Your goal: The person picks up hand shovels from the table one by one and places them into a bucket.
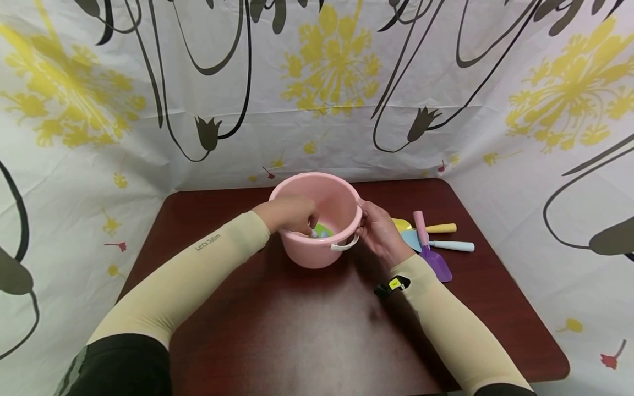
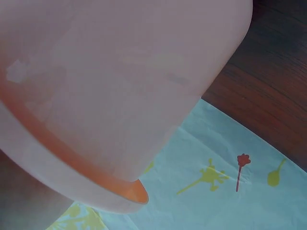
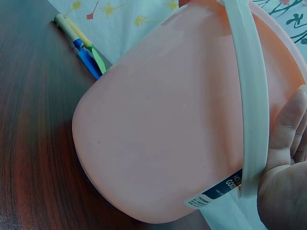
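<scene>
Left hand (image 1: 292, 213) is reaching over the rim into a pink bucket (image 1: 312, 258), its fingertips pointing down beside a green and pale blue shape (image 1: 324, 231) inside; whether those fingers are pinching anything I cannot tell, since the hand itself and the near rim are partly hiding them. Right hand (image 1: 380, 231) is holding the bucket's right side, its fingers bending against the rim just beside the white handle (image 1: 345, 243), which is hanging against the outside. The bucket is sitting on the worktop (image 1: 307, 330), toward the far edge. Just beyond the right hand, three small shovels are lying in a crossed pile: a yellow shovel (image 1: 441, 227), a light blue shovel (image 1: 453, 246) and a purple shovel (image 1: 438, 265), whose pink handle is crossing over the light blue one. Beige sleeves (image 1: 208, 269) are covering both forearms, and a white cloth (image 1: 297, 148) printed with flowers is hanging behind the worktop. In the right wrist view, a label (image 3: 216, 189) is showing on the bucket's wall.
</scene>
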`<action>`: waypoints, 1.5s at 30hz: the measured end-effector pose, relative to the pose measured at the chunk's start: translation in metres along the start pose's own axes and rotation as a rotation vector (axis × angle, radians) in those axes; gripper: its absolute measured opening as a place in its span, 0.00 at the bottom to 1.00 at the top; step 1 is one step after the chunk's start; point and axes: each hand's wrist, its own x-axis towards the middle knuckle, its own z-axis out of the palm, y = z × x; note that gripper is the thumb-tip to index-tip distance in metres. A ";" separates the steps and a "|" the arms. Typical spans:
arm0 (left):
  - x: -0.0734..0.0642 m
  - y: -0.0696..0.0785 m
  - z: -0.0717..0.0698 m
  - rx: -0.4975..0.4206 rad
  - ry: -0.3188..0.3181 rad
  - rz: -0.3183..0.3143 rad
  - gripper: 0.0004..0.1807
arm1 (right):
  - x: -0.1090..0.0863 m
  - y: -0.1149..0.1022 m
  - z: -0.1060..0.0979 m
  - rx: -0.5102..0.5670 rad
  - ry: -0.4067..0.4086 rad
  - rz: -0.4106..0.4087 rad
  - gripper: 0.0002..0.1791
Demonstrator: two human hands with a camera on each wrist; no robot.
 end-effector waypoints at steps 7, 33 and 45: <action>-0.002 -0.003 0.000 -0.082 0.028 0.000 0.06 | 0.000 0.000 0.001 -0.022 0.006 -0.008 0.15; -0.089 -0.071 -0.012 -0.381 0.577 -0.117 0.07 | 0.001 0.001 0.001 -0.001 -0.020 -0.027 0.17; -0.153 -0.118 0.051 -0.456 0.483 -0.346 0.10 | 0.002 0.002 0.001 -0.027 -0.003 -0.028 0.20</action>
